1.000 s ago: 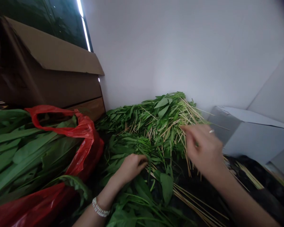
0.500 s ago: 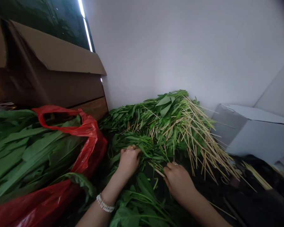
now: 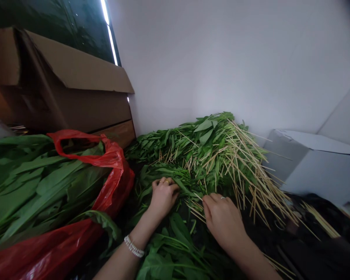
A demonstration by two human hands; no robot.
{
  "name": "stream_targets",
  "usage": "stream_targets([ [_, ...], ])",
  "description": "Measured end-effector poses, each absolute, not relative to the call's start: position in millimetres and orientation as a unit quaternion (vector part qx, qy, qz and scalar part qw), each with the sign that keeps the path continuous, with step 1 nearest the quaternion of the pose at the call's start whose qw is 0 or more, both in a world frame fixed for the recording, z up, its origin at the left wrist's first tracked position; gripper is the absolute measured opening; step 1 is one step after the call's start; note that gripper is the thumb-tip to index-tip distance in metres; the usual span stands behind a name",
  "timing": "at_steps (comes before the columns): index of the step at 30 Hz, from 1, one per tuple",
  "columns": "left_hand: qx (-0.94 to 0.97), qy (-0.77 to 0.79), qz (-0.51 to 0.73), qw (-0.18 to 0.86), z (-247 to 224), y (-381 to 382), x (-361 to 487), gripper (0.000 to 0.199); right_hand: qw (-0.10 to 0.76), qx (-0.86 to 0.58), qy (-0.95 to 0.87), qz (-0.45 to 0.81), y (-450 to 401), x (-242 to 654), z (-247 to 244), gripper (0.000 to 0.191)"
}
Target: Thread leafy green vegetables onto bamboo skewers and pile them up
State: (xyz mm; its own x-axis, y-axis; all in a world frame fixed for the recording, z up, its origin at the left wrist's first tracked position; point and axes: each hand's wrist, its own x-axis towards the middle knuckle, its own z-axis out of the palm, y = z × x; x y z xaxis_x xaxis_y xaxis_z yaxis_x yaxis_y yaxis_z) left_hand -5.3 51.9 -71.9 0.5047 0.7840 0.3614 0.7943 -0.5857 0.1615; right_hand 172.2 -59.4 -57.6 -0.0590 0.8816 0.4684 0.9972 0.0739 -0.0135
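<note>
My left hand [image 3: 165, 195], a beaded bracelet at its wrist, has its fingers curled over long green leaves [image 3: 186, 187]; the fingertips are hidden behind the hand. To its right, my right hand [image 3: 224, 217] is closed in a pinch on a thin wooden skewer [image 3: 197, 197], whose pale end points left towards the leaves. Just below and between both hands lie a few loose skewers [image 3: 196, 213]. Closest to me, between my forearms, is a bunch of leafy greens [image 3: 175, 256]. Beyond the hands rises a heap of skewered greens [image 3: 212, 140], its sticks fanning out to the right.
On the left, a red plastic bag [image 3: 116, 175] is full of large leaves [image 3: 43, 186]. Behind it stands an open cardboard box [image 3: 90, 105]. A white box [image 3: 321, 167] sits at the right by the wall [image 3: 221, 58]. More skewers [image 3: 322, 219] lie near it on dark material.
My left hand has shifted slightly right and its fingers have moved over the leaves. A skewer end now shows at my right fingertips. The view has turned a little to the left.
</note>
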Motion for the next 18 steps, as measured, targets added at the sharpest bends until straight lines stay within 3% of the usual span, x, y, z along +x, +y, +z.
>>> stream_targets([
  [9, -0.928, -0.349, -0.125, -0.031, -68.6, 51.3, -9.4, 0.022, 0.275, -0.597, -0.72, -0.223, -62.1, 166.4, -82.5, 0.022],
  [12, -0.923, -0.359, -0.134, -0.038, -71.1, 50.2, -6.4, 0.017, 0.307, -0.571, -0.724, -0.237, -65.6, 165.6, -79.1, 0.025],
  [18, -0.867, -0.331, -0.345, -0.141, -55.6, 42.8, -0.7, 0.009, 0.389, -0.513, -0.722, -0.254, -73.1, 165.6, -69.2, 0.027],
])
